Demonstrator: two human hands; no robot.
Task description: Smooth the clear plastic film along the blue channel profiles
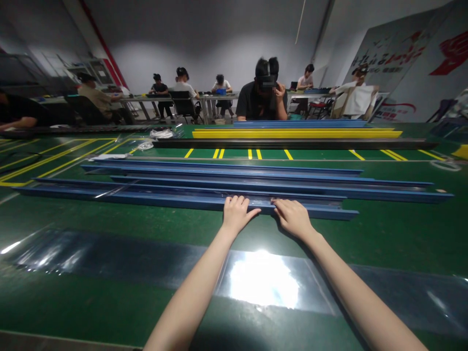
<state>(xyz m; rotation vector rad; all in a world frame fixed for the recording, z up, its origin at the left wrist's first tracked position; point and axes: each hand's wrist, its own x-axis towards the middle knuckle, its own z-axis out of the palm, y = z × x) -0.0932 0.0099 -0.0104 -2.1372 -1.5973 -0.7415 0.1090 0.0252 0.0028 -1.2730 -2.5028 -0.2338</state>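
Note:
A long blue channel strip point(175, 201) lies across the green table in front of me, with clear film glinting inside it. My left hand point(237, 213) hooks its fingers over the strip's near wall, thumb stretched out to the right. Just right of it, my right hand point(292, 217) reaches over the same wall, fingers bent and pressed together at the tips inside the channel. Whatever those fingertips pinch is too small to make out. Beyond lie more blue channel strips point(234, 170), roughly parallel.
A long sheet of clear film point(146, 256) lies flat beneath my forearms, glaring under the light. Farther back are a black strip point(292, 143), a yellow strip point(296, 134) and crumpled plastic point(161, 133). Across the table sits a person point(248, 102); several others work behind.

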